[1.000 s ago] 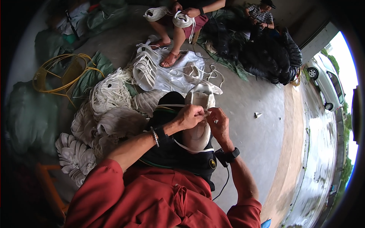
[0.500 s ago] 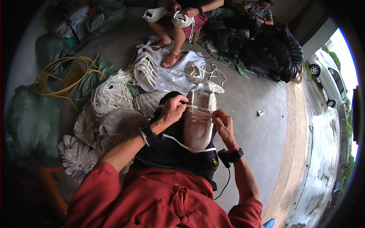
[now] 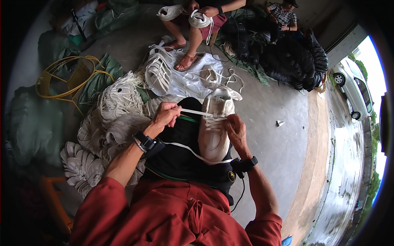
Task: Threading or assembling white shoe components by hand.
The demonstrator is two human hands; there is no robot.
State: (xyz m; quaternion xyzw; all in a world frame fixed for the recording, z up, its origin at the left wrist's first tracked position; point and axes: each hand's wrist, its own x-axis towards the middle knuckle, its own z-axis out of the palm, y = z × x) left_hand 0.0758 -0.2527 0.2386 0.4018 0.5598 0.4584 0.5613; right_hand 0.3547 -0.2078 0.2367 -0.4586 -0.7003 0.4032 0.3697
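A white sneaker lies on my dark-covered lap, its toe pointing toward me and its opening away. White lace crosses the lower part of its tongue. My left hand is closed on a flat white shoelace, drawn taut leftward from the shoe's eyelets. At the shoe's right edge, my right hand has its fingers bent against the eyelet side; what they pinch is hidden. Another length of lace runs from the left across my lap and around the toe.
Bundles of white shoe uppers are heaped at the left beside a yellow round frame. Ahead, a co-worker's hands hold white shoes above a white plastic sheet. Black bundles lie far right; a car stands outside.
My left hand has moved left and slightly nearer, away from the shoe, pulling the lace out straight. My right hand has shifted slightly and stays at the shoe's right side.
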